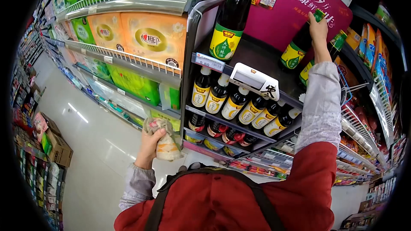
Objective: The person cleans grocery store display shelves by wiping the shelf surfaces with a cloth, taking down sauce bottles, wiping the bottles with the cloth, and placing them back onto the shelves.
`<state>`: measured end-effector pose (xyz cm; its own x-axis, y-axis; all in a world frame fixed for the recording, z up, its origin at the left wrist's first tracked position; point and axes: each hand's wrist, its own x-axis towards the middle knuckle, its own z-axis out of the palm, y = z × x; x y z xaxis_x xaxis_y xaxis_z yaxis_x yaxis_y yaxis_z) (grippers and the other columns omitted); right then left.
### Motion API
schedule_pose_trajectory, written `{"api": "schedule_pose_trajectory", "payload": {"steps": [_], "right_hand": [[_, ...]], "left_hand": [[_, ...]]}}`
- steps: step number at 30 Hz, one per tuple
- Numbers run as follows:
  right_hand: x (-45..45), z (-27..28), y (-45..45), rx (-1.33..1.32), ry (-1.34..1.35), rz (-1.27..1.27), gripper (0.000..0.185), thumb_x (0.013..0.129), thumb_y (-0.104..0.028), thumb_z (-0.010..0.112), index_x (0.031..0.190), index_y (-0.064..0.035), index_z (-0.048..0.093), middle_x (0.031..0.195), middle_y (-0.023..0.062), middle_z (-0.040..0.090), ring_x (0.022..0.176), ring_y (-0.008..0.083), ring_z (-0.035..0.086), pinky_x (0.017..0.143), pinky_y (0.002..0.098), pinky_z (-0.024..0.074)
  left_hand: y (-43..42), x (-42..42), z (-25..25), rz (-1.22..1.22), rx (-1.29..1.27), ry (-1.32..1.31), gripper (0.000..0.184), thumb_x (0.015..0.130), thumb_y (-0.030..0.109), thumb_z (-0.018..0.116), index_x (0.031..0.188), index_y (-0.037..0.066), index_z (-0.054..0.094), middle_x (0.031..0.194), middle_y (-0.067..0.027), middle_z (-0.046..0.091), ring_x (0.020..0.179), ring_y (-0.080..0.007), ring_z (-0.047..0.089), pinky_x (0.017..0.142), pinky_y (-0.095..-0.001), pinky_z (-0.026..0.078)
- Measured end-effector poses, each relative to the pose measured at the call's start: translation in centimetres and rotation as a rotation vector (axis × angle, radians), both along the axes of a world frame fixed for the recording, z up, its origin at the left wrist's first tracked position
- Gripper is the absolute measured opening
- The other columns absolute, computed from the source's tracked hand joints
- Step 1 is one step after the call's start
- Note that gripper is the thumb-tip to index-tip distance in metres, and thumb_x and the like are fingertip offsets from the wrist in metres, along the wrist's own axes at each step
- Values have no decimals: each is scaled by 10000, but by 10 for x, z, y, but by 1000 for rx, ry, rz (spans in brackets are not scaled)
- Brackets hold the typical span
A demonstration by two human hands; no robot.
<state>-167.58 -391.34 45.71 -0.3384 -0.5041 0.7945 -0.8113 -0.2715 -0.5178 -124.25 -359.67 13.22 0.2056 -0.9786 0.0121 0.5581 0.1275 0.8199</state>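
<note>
My left hand (150,144) is closed round a crumpled, light-coloured cloth (164,140), held low over the aisle. Up at the right, my right hand (319,30) grips the green-capped neck of a dark bottle (293,51) with a yellow and green label. The bottle's base is at the top shelf (261,55) of the display. Close beside it, partly behind my right wrist, is a similar bottle (338,42). Another large dark bottle (231,21) stands upright at the left end of the same shelf.
Smaller dark bottles (233,105) line the shelf below. A price tag (209,62) and a white sign (254,80) hang on the top shelf's edge. Tissue packs (145,38) fill racks at the left. Cartons (60,145) sit across the aisle floor (90,145). Wire shelves (359,132) flank the right.
</note>
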Motion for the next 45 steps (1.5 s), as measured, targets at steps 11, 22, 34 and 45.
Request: {"api": "schedule_pose_trajectory", "payload": {"steps": [11, 22, 34, 45], "right_hand": [[100, -1, 104, -175, 26, 556, 230, 833, -137, 671, 1002, 4, 605, 855, 80, 633, 740, 150, 593, 684, 272, 485], [105, 3, 124, -82, 117, 580, 302, 842, -199, 702, 999, 24, 575, 819, 60, 611, 721, 122, 571, 654, 269, 472], [-31, 3, 134, -276, 236, -248, 503, 798, -284, 700, 1103, 57, 491, 1060, 256, 597, 979, 364, 601, 842, 384, 472], [-37, -19, 93, -203, 115, -27, 388, 864, -348, 636, 888, 37, 595, 855, 209, 649, 864, 323, 636, 763, 394, 476]], "left_hand": [[-17, 4, 4, -37, 57, -62, 374, 803, 49, 697, 1126, 50, 507, 980, -45, 615, 851, -133, 611, 737, -286, 523], [-25, -7, 2, -69, 82, -95, 410, 801, 56, 701, 1150, 34, 488, 997, -63, 614, 847, -141, 615, 744, -287, 524], [-43, -24, -9, -179, 85, -87, 424, 807, 52, 688, 1179, 36, 485, 1027, -62, 601, 879, -155, 604, 760, -303, 523], [-39, -36, -6, -224, 56, -90, 432, 807, 55, 696, 1188, 49, 491, 1036, -54, 595, 895, -151, 596, 780, -300, 513]]}}
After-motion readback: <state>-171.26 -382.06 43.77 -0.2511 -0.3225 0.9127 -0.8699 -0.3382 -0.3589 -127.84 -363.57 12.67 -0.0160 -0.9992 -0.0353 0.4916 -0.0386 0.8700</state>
